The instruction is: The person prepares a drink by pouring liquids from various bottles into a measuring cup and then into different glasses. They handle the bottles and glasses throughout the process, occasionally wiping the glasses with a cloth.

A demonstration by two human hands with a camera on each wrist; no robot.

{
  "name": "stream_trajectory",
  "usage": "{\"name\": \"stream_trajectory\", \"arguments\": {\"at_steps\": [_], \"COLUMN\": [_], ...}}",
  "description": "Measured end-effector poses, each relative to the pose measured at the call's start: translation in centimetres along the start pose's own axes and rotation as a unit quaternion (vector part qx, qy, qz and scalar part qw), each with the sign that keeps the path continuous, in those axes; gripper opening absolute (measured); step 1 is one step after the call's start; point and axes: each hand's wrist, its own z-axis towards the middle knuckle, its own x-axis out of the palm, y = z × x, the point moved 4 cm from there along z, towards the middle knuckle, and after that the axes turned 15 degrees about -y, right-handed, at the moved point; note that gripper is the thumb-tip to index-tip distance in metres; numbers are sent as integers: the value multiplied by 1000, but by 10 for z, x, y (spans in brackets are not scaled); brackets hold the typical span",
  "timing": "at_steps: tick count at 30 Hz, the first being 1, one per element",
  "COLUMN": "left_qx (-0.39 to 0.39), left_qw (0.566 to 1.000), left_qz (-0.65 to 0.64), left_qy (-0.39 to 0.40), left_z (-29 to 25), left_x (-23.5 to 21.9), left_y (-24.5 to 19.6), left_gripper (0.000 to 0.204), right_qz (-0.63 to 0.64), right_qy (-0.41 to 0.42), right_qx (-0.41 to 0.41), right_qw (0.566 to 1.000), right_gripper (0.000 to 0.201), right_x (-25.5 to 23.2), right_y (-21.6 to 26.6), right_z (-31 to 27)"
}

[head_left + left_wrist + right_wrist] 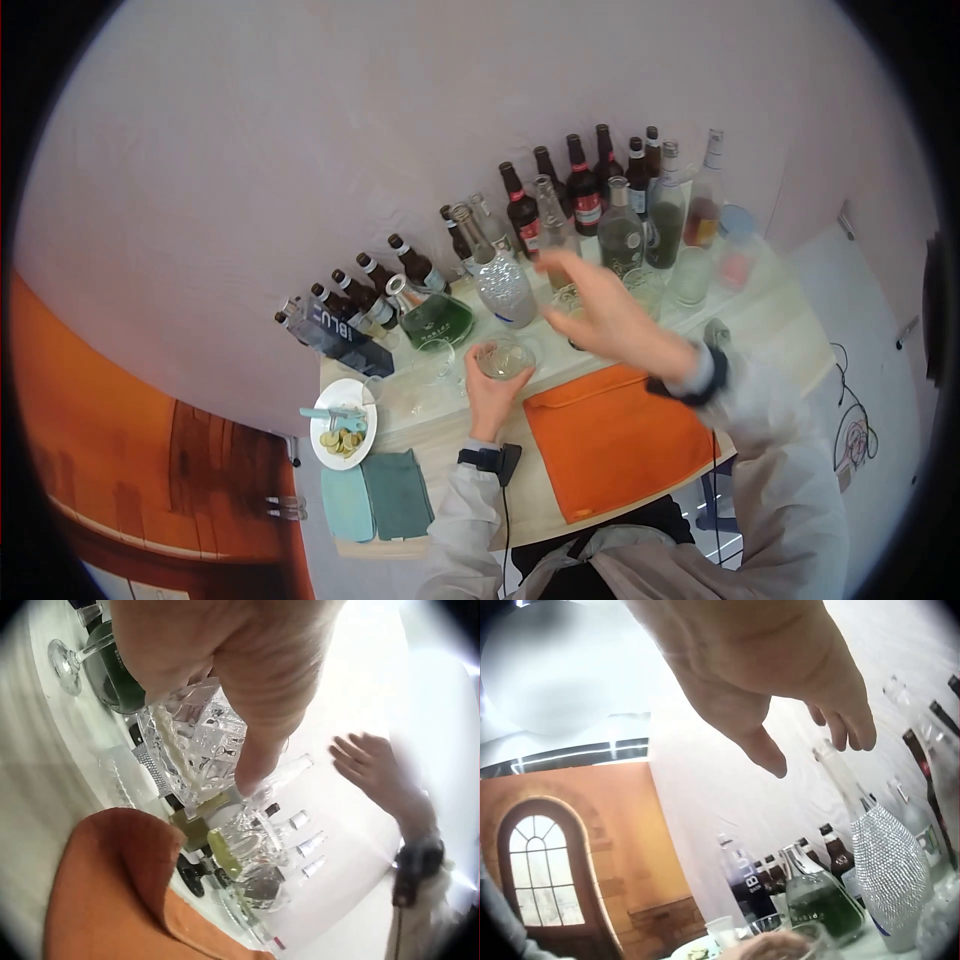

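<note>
Two hands are at work over the pale table [455, 425], and each of our views adds something. Looking down from the head, we see the orange cloth [620, 435], the folded teal cloths [375, 497] and a white plate [325, 450] of sliced citrus [342, 442], while only the right wrist view gives us the arched window [546, 870] in the orange wall [622, 795]. The left wrist view brings out the facets of the cut-glass tumbler [505, 358], which are hard to make out from above. We find that tumbler near the middle of the table, between the crystal-studded bottle [505, 290] and our body; its mouth faces up and its long axis is near vertical, though we cannot tell whether its base touches the tabletop. Our left hand [490, 402] grips it low around the side, thumb on one side and fingers curled round the other, their tips partly hidden. Our right hand [618, 318] is raised, holding nothing, with the thumb well apart from the fingers; the left wrist view shows the fingers extended and slightly spread, near the bottles [575, 190] but apart from them.
</note>
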Motion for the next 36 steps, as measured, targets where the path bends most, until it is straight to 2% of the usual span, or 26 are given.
{"name": "stream_trajectory", "arguments": {"at_steps": [1, 3, 6, 9, 10, 13, 17, 19, 20, 21, 22, 24, 25, 26, 27, 28, 29, 31, 33, 34, 35, 36], "left_qx": [5, 0, 6, 4, 4, -15, -11, -9, 6, 22, 22, -93, -91, -111, -134, -139, -123, -110, -49, -51, -65, -77], "left_qw": [1000, 1000, 1000, 1000, 1000, 1000, 999, 998, 999, 997, 997, 991, 992, 987, 979, 977, 975, 969, 979, 978, 979, 976], "left_qz": [-2, 14, 7, 14, 19, 20, 44, 64, 14, -37, -34, -51, -50, -38, -25, -25, -17, -16, -6, -19, -75, -131], "left_qy": [8, -6, -8, -7, -3, 1, -7, -17, -42, -64, -70, -79, -78, -113, -152, -159, -185, -221, -196, -199, -178, -157], "left_z": [3, 9, 13, 17, 16, 16, 8, -1, -10, -15, -23, -46, -50, -53, -55, -49, -39, -17, 5, 12, 21, 28], "left_x": [6, 16, 26, 31, 31, 37, 36, 32, 30, 24, 11, -26, -43, -65, -84, -92, -99, -103, -94, -91, -85, -78], "left_y": [4, 13, 22, 23, 23, 20, 19, 21, 18, 15, 16, 32, 38, 48, 56, 58, 57, 57, 56, 59, 63, 66], "left_gripper": [81, 84, 84, 85, 85, 88, 92, 93, 89, 86, 86, 83, 83, 85, 87, 87, 88, 89, 89, 89, 91, 93], "right_qz": [-10, -50, -81, -83, -88, -93, -81, -76, -69, -69, -71, -37, -7, -6, 4, 14, 14, 87, 108, 131, 45, 36], "right_qy": [2, 1, -9, -48, -69, -55, -52, -44, -36, -49, -64, -61, -60, -59, -71, -80, -69, -143, -129, -124, -121, -120], "right_qx": [-12, 15, 150, 256, 304, 362, 349, 295, 292, 250, 207, 199, 193, 194, 233, 269, 266, 310, 327, 349, 261, 251], "right_qw": [1000, 999, 985, 962, 946, 926, 932, 951, 953, 965, 974, 977, 979, 979, 970, 960, 961, 936, 930, 920, 957, 960], "right_gripper": [50, 44, 32, 22, 18, 15, 15, 19, 19, 17, 18, 20, 24, 24, 27, 32, 32, 36, 34, 34, 41, 41], "right_x": [-25, -68, -115, -140, -146, -154, -145, -133, -126, -122, -121, -122, -122, -121, -120, -118, -113, -105, -96, -96, -93, -92], "right_y": [10, 15, 3, -8, -9, -5, -15, -11, -9, -5, -2, -8, -10, -12, -16, -19, -18, -21, -29, -30, -17, -13], "right_z": [-28, -82, -157, -222, -234, -247, -251, -241, -238, -231, -227, -233, -238, -241, -246, -249, -249, -250, -262, -258, -246, -242]}}
